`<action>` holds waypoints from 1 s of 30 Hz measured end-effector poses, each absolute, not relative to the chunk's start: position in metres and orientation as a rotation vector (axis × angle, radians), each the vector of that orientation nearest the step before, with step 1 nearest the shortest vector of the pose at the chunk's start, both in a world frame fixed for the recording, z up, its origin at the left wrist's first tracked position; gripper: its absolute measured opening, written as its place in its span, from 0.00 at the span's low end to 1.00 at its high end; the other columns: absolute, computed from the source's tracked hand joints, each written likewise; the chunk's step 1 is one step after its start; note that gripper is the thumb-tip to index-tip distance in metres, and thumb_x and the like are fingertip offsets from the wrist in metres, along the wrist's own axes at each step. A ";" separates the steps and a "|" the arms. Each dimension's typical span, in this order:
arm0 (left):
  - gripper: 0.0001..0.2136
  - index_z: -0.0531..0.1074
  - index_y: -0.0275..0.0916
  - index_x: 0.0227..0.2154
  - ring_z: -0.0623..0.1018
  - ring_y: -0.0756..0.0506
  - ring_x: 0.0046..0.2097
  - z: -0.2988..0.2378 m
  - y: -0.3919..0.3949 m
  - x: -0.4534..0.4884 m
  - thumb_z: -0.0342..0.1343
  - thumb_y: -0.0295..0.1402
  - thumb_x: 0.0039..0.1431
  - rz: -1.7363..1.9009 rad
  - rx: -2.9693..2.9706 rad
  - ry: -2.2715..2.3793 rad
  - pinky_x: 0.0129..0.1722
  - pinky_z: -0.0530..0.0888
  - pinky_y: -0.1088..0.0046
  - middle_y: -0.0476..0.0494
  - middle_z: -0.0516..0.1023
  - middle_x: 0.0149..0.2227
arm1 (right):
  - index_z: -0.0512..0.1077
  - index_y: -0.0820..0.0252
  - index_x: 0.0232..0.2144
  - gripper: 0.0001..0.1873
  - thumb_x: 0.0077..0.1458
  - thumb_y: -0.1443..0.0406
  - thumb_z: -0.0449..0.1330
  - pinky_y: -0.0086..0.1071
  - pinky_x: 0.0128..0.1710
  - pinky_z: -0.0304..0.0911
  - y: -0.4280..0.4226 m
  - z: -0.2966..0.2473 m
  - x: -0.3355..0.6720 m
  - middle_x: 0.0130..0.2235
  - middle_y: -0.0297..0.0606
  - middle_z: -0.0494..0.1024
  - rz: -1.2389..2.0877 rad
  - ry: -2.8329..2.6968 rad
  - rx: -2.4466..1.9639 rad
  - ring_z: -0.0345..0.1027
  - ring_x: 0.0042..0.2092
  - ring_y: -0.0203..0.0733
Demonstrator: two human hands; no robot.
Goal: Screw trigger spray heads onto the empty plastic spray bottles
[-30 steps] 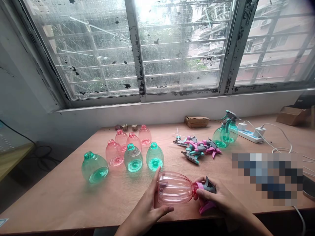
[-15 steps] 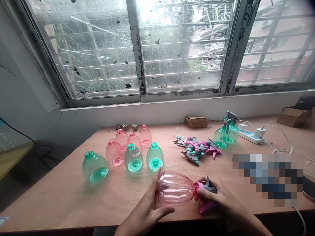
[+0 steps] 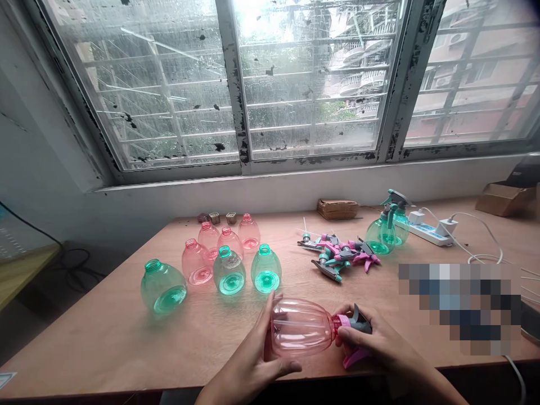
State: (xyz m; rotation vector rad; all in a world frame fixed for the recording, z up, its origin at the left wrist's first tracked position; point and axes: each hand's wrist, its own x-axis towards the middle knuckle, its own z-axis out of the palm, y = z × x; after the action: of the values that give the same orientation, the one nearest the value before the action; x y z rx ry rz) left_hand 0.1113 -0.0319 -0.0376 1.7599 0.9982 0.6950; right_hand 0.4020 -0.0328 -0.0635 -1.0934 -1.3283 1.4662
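Note:
A clear pink spray bottle (image 3: 301,327) lies on its side in the air above the front of the table, its neck to the right. My left hand (image 3: 257,351) cups its base, fingers behind and thumb stretched out below. Around the collar of a pink and grey trigger spray head (image 3: 358,322) at the bottle's neck, my right hand (image 3: 369,334) is closed. A thin tube runs inside the bottle. Beyond my hands stand green bottles without heads, one (image 3: 265,270) nearest, and several open pink bottles (image 3: 197,261). Loose spray heads (image 3: 341,253) lie in a pile.
Two green bottles with spray heads (image 3: 382,233) stand at the back right beside a white power strip (image 3: 430,232) with cables. A brown cardboard packet (image 3: 337,209) lies by the wall, and a cardboard box (image 3: 504,199) farther right. A blurred patch covers the right side.
The pink bottle has turned slightly about its length and its base sits a little lower. Both hands keep their hold, with only small shifts.

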 end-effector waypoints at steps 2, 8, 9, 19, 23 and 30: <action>0.50 0.34 0.49 0.73 0.43 0.37 0.75 -0.038 -0.032 0.111 0.66 0.34 0.59 0.719 1.780 0.971 0.73 0.43 0.57 0.46 0.42 0.76 | 0.72 0.61 0.36 0.22 0.52 0.50 0.71 0.34 0.31 0.68 -0.032 -0.064 0.402 0.29 0.36 0.82 1.475 -1.339 -1.079 0.72 0.29 0.41; 0.55 0.32 0.51 0.72 0.47 0.35 0.74 -0.034 -0.032 0.113 0.69 0.30 0.55 0.700 1.753 0.968 0.73 0.48 0.57 0.45 0.45 0.75 | 0.72 0.60 0.37 0.23 0.52 0.48 0.70 0.35 0.31 0.69 -0.032 -0.063 0.402 0.30 0.36 0.82 1.470 -1.359 -1.085 0.74 0.29 0.43; 0.56 0.32 0.51 0.72 0.47 0.34 0.74 -0.034 -0.032 0.113 0.69 0.29 0.53 0.696 1.748 0.969 0.73 0.49 0.57 0.45 0.45 0.75 | 0.73 0.60 0.37 0.23 0.52 0.48 0.70 0.34 0.32 0.69 -0.032 -0.063 0.402 0.30 0.37 0.82 1.462 -1.361 -1.090 0.74 0.29 0.43; 0.50 0.35 0.45 0.73 0.47 0.34 0.74 -0.035 -0.030 0.111 0.66 0.39 0.59 0.665 1.711 1.014 0.73 0.46 0.54 0.42 0.44 0.75 | 0.73 0.61 0.38 0.23 0.52 0.49 0.70 0.35 0.32 0.67 -0.033 -0.062 0.402 0.30 0.37 0.82 1.454 -1.360 -1.095 0.73 0.30 0.42; 0.50 0.37 0.45 0.73 0.46 0.34 0.74 -0.035 -0.031 0.110 0.66 0.40 0.59 0.667 1.728 1.022 0.73 0.45 0.53 0.42 0.44 0.75 | 0.73 0.60 0.38 0.23 0.52 0.48 0.70 0.34 0.32 0.68 -0.033 -0.062 0.401 0.30 0.36 0.82 1.461 -1.352 -1.091 0.73 0.30 0.42; 0.50 0.35 0.42 0.73 0.44 0.35 0.75 -0.033 -0.032 0.112 0.65 0.38 0.59 0.654 1.719 1.027 0.73 0.44 0.56 0.41 0.42 0.76 | 0.73 0.61 0.38 0.24 0.52 0.48 0.70 0.33 0.32 0.66 -0.032 -0.064 0.401 0.28 0.35 0.80 1.455 -1.346 -1.091 0.71 0.30 0.41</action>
State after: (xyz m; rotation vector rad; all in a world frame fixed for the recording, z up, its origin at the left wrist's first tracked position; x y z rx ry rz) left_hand 0.1123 -0.0321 -0.0328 1.7194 1.0273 0.6544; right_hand 0.4014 -0.0323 -0.0640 -1.0915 -1.3463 1.4554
